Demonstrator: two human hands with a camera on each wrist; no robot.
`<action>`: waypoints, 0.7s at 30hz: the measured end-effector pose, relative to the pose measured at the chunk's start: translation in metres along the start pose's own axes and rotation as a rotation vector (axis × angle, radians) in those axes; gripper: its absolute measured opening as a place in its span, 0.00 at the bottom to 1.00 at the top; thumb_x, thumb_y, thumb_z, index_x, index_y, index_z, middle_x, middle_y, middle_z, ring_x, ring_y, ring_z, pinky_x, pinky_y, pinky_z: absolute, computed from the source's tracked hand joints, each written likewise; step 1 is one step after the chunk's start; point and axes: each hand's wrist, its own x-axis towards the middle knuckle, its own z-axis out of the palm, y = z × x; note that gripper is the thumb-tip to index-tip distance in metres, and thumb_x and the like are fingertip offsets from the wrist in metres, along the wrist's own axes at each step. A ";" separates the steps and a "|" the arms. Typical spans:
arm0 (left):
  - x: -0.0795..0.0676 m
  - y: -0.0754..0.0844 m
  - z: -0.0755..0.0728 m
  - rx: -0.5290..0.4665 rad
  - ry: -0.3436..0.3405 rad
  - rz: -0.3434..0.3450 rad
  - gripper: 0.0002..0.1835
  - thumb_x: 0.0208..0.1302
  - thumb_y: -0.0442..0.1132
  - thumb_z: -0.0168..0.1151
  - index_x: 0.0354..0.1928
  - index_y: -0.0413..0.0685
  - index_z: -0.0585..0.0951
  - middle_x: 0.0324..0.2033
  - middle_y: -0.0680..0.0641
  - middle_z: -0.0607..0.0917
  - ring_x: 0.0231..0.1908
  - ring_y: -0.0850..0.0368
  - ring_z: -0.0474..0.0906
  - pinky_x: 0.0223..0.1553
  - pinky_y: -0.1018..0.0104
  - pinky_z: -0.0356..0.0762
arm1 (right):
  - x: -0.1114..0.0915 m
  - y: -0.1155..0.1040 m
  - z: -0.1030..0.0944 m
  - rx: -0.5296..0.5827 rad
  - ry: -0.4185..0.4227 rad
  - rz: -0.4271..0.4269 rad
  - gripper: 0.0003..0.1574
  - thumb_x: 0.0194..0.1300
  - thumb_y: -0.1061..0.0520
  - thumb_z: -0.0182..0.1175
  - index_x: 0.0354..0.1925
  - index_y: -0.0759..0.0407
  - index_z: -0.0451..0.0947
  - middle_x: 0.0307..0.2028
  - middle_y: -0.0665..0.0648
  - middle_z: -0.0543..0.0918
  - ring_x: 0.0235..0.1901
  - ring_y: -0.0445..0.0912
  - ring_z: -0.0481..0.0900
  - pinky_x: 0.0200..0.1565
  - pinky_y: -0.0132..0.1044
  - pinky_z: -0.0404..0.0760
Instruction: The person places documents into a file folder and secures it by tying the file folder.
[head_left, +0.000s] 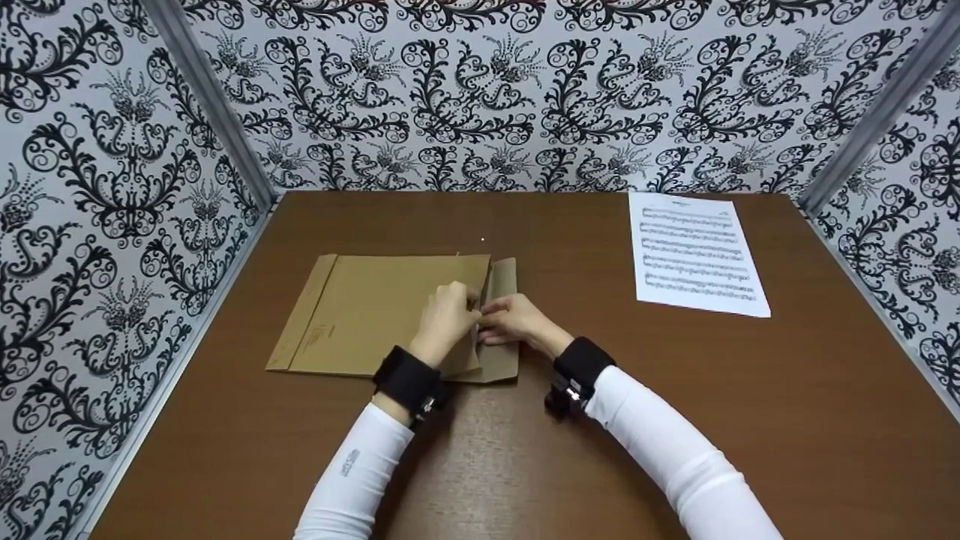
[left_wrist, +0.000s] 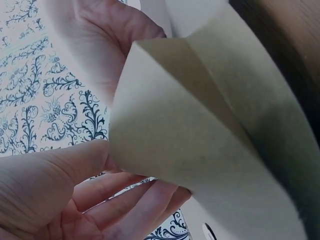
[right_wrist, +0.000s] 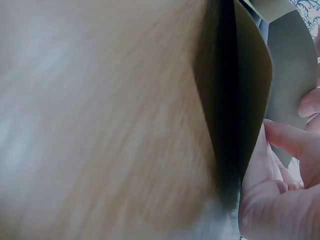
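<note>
A brown cardboard envelope (head_left: 375, 300) lies flat on the table, its open end and flap (head_left: 504, 277) toward the right. At that end my left hand (head_left: 450, 315) pinches the edge of the upper panel (left_wrist: 165, 115), thumb on one side and fingers behind, and the panel bends up. Close beside it, my right hand (head_left: 517, 319) has thumb and fingers at the cardboard edge by the flap, seeming to pinch it. In the right wrist view, a dark gap shows next to the right hand (right_wrist: 280, 185). Something pale shows in the opening; its kind is unclear.
A printed sheet of music (head_left: 697, 255) lies at the back right of the brown table (head_left: 585, 240). Patterned walls (head_left: 480, 90) close off the back and both sides. Each wrist wears a black strap (head_left: 409, 379) with a small camera.
</note>
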 end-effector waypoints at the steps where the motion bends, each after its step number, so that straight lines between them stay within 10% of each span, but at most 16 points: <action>1: 0.000 0.000 0.001 0.005 0.001 0.002 0.12 0.58 0.28 0.66 0.20 0.45 0.77 0.20 0.50 0.75 0.24 0.54 0.68 0.25 0.65 0.60 | -0.002 0.000 -0.002 -0.006 0.003 -0.009 0.23 0.71 0.65 0.60 0.62 0.74 0.76 0.46 0.70 0.89 0.26 0.37 0.87 0.35 0.29 0.88; 21: -0.004 -0.001 0.019 0.092 -0.020 0.004 0.02 0.58 0.34 0.72 0.31 0.43 0.89 0.28 0.43 0.90 0.34 0.43 0.87 0.36 0.52 0.80 | -0.039 -0.004 -0.047 0.001 0.017 -0.091 0.19 0.73 0.64 0.59 0.57 0.76 0.79 0.42 0.62 0.92 0.32 0.39 0.90 0.38 0.29 0.88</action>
